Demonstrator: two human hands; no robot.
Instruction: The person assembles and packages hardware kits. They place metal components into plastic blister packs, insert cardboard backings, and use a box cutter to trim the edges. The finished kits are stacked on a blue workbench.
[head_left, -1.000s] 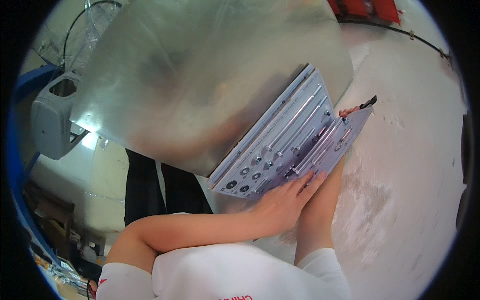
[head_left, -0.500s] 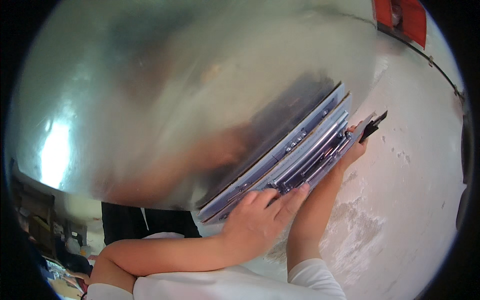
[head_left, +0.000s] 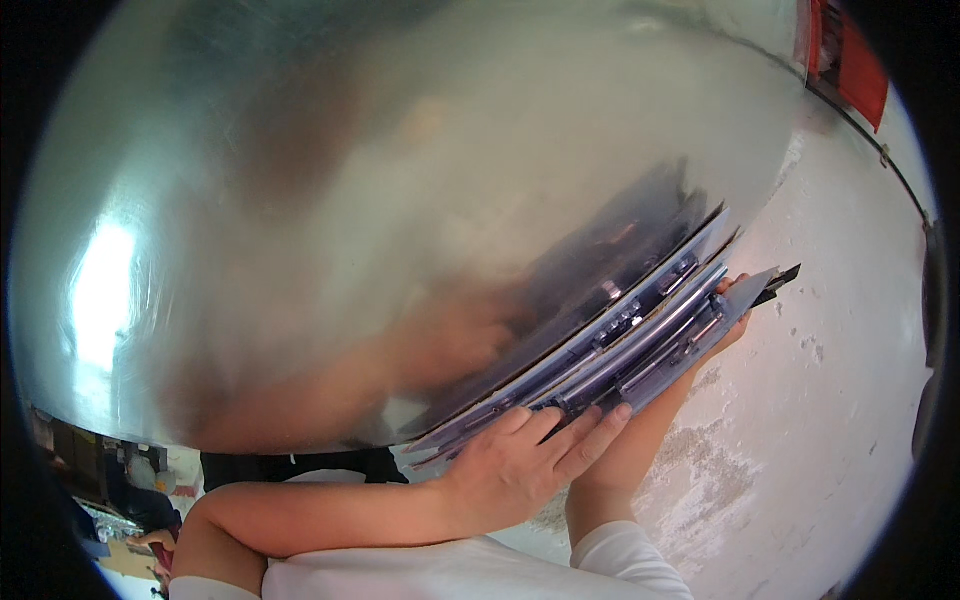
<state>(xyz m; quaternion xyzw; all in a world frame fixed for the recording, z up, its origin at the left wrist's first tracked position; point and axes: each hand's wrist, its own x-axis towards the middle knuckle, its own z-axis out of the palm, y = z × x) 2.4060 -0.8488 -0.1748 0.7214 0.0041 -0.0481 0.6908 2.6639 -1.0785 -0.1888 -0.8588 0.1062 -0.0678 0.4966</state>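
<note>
Several flat blister packs (head_left: 590, 350), with card backs and clear plastic fronts over shiny metal pieces, stand close together at a slant. Their long edges touch or nearly touch the shiny metal surface (head_left: 330, 200), which mirrors them. My left hand (head_left: 530, 455) is closed around their near end, with fingers lying across the edges. At the far end my right hand (head_left: 735, 315) holds the outermost pack, and its palm is mostly hidden behind it. A thin black piece (head_left: 780, 285) sticks out past that end; its kind cannot be made out.
A red bin-like thing (head_left: 860, 70) is at the upper right, with a black cable (head_left: 868, 135) running down from it. A pale, worn floor (head_left: 790, 450) lies to the right. Another person's hand (head_left: 155, 540) shows at the lower left, near cluttered goods.
The packs and both hands have shifted slightly right and down in the picture. The packs lean closer together and lie flatter. The background has shifted too, so my head has turned a little.
</note>
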